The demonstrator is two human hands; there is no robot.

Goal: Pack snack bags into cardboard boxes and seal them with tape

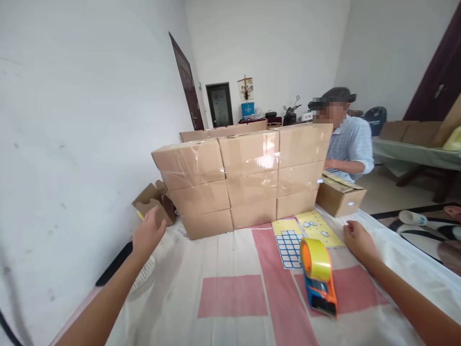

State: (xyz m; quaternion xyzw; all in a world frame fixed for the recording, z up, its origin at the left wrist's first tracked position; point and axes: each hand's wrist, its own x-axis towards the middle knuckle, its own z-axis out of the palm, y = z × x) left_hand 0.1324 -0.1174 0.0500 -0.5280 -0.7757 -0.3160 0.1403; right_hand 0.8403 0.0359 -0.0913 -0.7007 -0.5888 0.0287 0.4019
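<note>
My left hand is closed at the left, in front of an open cardboard box by the wall. A slim yellow thing pokes out at its fingers; its kind is too small to make out. My right hand hovers low over the table's right side, fingers curled in, their inside hidden. Close to it lie yellow printed sheets, one with a blue grid of labels. A tape dispenser, orange and blue with a yellow roll, stands before them. Stacked cardboard boxes form a wall behind, tape shining on top.
A small carton sits at the table's right edge. Beyond it a person in a cap and light shirt is sitting. A white perforated basket is partly behind my left forearm. Another table with boxes stands at right.
</note>
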